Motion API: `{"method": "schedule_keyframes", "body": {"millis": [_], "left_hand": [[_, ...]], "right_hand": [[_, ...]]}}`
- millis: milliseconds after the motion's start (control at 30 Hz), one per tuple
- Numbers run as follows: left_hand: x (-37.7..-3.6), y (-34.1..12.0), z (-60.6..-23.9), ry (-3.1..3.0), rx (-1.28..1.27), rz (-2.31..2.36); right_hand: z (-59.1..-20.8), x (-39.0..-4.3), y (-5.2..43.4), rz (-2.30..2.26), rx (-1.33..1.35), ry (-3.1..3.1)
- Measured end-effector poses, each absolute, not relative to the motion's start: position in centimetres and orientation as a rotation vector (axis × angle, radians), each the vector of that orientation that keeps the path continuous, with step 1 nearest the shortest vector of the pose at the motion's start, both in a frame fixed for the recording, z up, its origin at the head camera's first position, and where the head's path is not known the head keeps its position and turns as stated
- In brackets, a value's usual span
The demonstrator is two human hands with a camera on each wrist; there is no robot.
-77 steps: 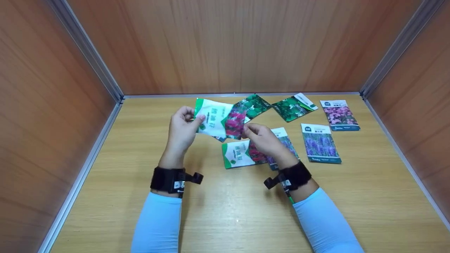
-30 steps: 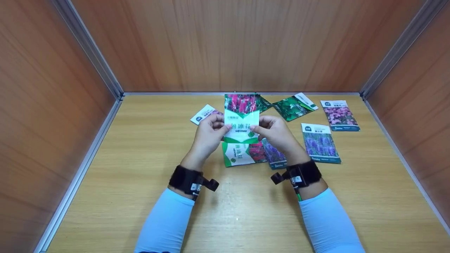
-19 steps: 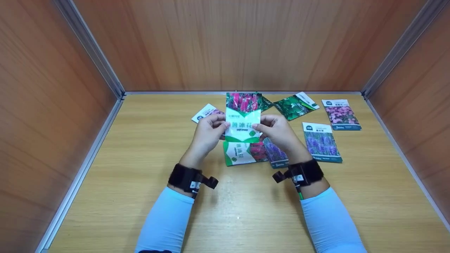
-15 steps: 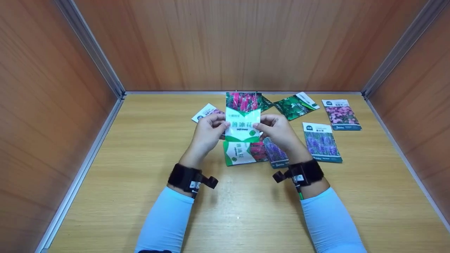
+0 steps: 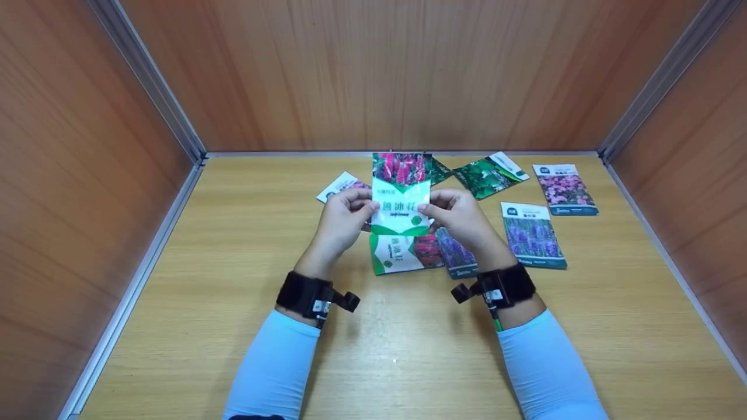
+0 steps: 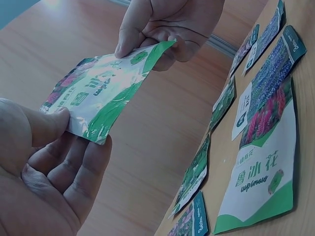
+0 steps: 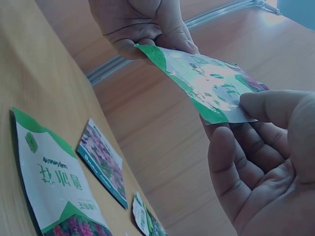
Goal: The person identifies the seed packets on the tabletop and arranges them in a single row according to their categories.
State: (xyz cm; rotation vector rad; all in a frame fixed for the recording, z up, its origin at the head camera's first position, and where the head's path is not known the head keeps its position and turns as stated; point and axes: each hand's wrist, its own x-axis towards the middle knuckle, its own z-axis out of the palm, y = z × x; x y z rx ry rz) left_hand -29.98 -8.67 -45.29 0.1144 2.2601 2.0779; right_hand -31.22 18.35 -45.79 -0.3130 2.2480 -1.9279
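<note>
while the white-and-green flower packet (image 5: 401, 201) is held above the table (image 5: 385, 373), the left hand (image 5: 343, 220) and the right hand (image 5: 465, 220) pinch its opposite edges; a matching packet (image 5: 397, 255) lies sideways nearer, beside a purple-flowered packet (image 5: 458, 253), and a pink-flowered packet (image 5: 564, 189) lies at far right.

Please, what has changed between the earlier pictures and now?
The held packet has turned from sideways, so its flower picture is now at the top, and shifted right. The left hand moved right with it; the right hand now pinches its right edge. The other packets on the table stayed put.
</note>
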Motion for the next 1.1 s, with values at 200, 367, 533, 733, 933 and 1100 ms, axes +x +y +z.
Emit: {"method": "schedule_keyframes", "body": {"millis": [200, 367, 533, 733, 933, 1100], "left_hand": [[-30.2, -9.0, -45.1, 2.277, 0.104, 2.082], [-30.8, -10.1, -45.2, 2.328, 0.050, 2.051], [-31.5, -12.7, -45.4, 2.492, -0.041, 1.907], [-32.1, -17.5, -46.2, 2.604, -0.161, 1.759], [-31.8, -21.7, -47.2, 2.637, -0.291, 1.605], [-31.8, -25.0, -48.6, 2.648, -0.427, 1.431]], "right_hand": [[-45.9, -31.2, 18.3, -1.911, -0.359, 2.260], [-46.1, -31.3, 18.4, -1.837, -0.381, 2.282], [-46.6, -31.7, 18.8, -1.513, -0.277, 2.510], [-47.9, -32.0, 18.8, -0.905, -0.189, 2.766], [-49.1, -32.0, 19.4, -0.680, -0.172, 2.781], [-49.5, -32.1, 19.8, -0.628, -0.199, 2.789]]}}
